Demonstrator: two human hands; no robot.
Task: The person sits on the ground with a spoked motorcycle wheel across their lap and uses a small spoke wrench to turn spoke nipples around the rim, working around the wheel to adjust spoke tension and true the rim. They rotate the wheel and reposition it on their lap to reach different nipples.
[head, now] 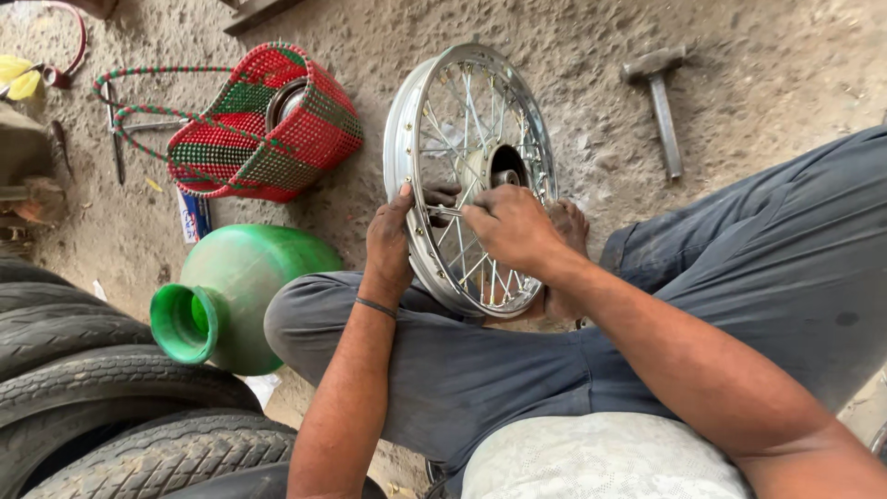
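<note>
My left hand (pixel 388 248) grips the rim of the spoked wheel (pixel 469 176) (standing upright on the floor (pixel 591 55) against my legs); my right hand (pixel 510 226) pinches a spoke (pixel 442 212).

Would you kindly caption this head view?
Left hand grips shiny spoked metal wheel rim; right hand pinches a spoke, beside green plastic pot.

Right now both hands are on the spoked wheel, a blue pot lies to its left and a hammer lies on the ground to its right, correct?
Not quite: the pot is green, not blue, as the head view shows. The rest holds: the left hand grips the rim of the spoked wheel, the right hand works at its spokes, and the hammer lies on the ground to its right.
</note>
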